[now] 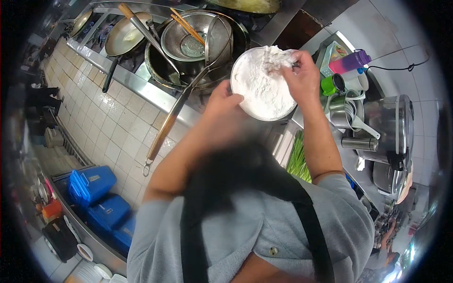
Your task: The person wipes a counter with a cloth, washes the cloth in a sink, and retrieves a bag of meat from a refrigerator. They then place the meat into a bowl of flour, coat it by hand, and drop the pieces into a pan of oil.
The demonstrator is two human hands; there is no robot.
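Note:
My left hand (221,101) grips the near-left rim of a round bowl (271,119), thumb over the edge. White powder that looks like flour (259,89) fills the bowl. At the bowl's far right side, my right hand (303,78) is closed on a flour-coated piece (277,59); the coating hides what kind of food it is. The bowl is held up beside a large wok (155,70), in which a metal colander (181,40) sits. A long wooden-handled strainer (165,127) reaches out from the wok towards the floor.
Cooking chopsticks (186,26) and a spatula (151,40) lie over the wok. Left of it is a frying pan (125,42) with its handle sticking out. On the right counter stand a purple bottle (349,61), steel cups (342,111) and a large pot (387,122). Green stalks (298,158) lie below.

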